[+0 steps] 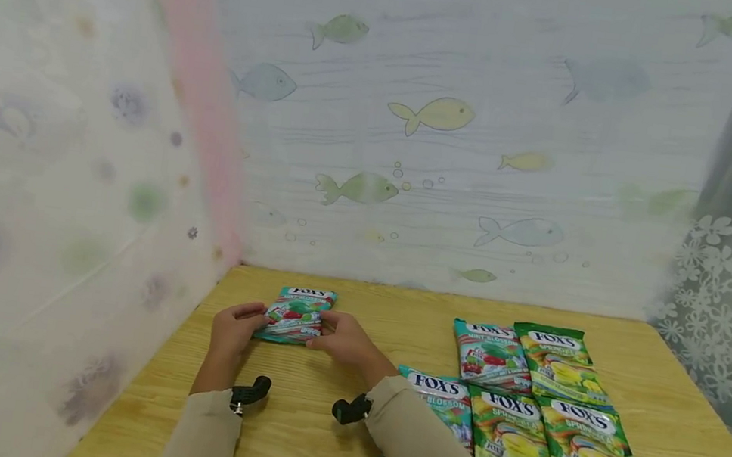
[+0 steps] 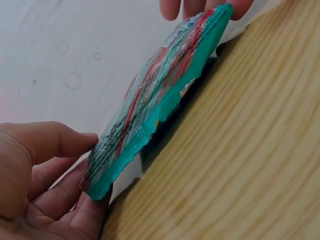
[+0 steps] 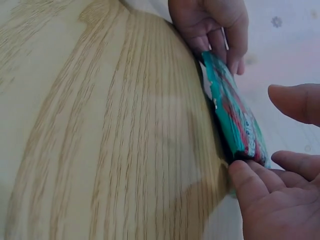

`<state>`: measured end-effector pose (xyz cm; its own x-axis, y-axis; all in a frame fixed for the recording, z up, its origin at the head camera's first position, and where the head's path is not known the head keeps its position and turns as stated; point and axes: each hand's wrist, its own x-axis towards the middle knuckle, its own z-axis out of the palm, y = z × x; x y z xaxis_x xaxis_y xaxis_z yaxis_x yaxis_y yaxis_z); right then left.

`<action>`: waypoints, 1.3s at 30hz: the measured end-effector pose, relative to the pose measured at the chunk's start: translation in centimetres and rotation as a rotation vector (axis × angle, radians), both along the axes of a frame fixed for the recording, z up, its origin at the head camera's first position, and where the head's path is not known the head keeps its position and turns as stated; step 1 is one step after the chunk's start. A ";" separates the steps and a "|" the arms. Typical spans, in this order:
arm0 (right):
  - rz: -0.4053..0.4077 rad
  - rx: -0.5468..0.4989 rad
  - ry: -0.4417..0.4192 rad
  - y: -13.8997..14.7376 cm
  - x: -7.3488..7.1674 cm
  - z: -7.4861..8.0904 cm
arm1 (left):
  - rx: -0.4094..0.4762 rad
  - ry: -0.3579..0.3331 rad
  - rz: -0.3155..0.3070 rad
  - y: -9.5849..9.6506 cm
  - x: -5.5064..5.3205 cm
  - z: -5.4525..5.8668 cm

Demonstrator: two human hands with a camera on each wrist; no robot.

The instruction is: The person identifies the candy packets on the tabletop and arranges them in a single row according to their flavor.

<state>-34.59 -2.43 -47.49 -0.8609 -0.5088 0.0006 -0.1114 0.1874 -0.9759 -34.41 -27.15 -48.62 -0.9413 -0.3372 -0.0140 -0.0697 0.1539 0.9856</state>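
A teal candy bag (image 1: 296, 317) labelled FOX'S Mint Blossom is between both hands at the table's far left. My left hand (image 1: 233, 330) pinches its left side; in the left wrist view the thumb is on the printed face and the other fingers (image 2: 57, 200) are under the edge. On the opposite side, my right hand (image 1: 348, 344) touches the bag with its fingertips. The right wrist view shows that hand's thumb (image 3: 297, 102) standing apart from the bag, its fingers (image 3: 250, 182) against the edge. A dark gap shows beneath the bag's near edge.
Right of the hands, more candy bags lie face up in two rows on the wooden table (image 1: 286, 432): Mint Blossom bags (image 1: 494, 357) and yellow-green Spring Tea bags (image 1: 511, 441). The right sleeve (image 1: 428, 449) partly covers one teal bag (image 1: 444, 400). A fish-patterned curtain (image 1: 436, 214) borders the back.
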 end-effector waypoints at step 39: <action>0.002 -0.022 -0.066 -3.4 1.7 -0.2 | -0.201 -0.084 -0.119 -2.2 0.0 -0.1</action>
<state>-32.85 -5.82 -47.67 -0.8583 -0.5111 -0.0447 -0.0472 0.1654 -0.9851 -34.37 -29.34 -48.72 -0.9730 -0.2277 -0.0373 -0.1193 0.3582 0.9260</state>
